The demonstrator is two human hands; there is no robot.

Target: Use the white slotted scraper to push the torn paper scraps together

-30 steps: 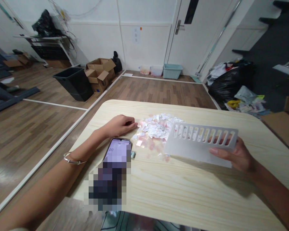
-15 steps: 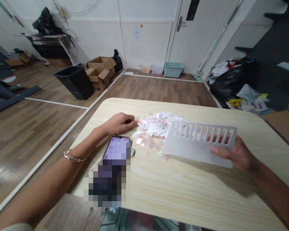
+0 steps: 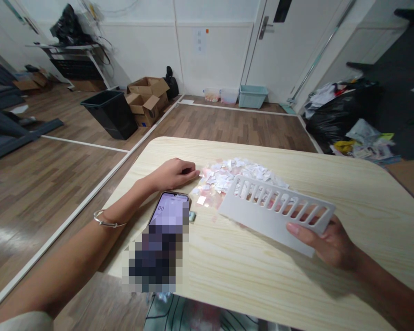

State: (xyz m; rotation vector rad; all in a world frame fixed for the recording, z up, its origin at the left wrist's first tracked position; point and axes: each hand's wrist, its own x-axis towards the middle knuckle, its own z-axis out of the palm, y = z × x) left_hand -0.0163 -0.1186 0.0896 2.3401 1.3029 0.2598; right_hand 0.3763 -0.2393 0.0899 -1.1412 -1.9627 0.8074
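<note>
A white slotted plastic panel (image 3: 262, 220) is gripped at its right end by my right hand (image 3: 334, 239), thumb on the near face and fingers behind, partly visible through the slots. It is tilted over the near right part of a heap of small white paper scraps (image 3: 224, 177), hiding some of them. My left hand (image 3: 175, 174) rests on the table with its fingers curled in, fingertips at the heap's left edge; nothing shows in it. Below that hand lies a phone (image 3: 170, 209) with its screen lit, its lower part blurred out. A small pale green object (image 3: 192, 216) sits beside the phone.
The light wooden table (image 3: 262, 285) has rounded corners. Beyond it on the floor stand a black bin (image 3: 112, 115), cardboard boxes (image 3: 146, 101) and a light blue basket (image 3: 252, 96). Black bags (image 3: 345, 112) and loose waste lie at the right.
My right hand has brought the panel toward me and slightly left, turning its right end nearer. My left hand stays by the heap. The whole view has shifted slightly.
</note>
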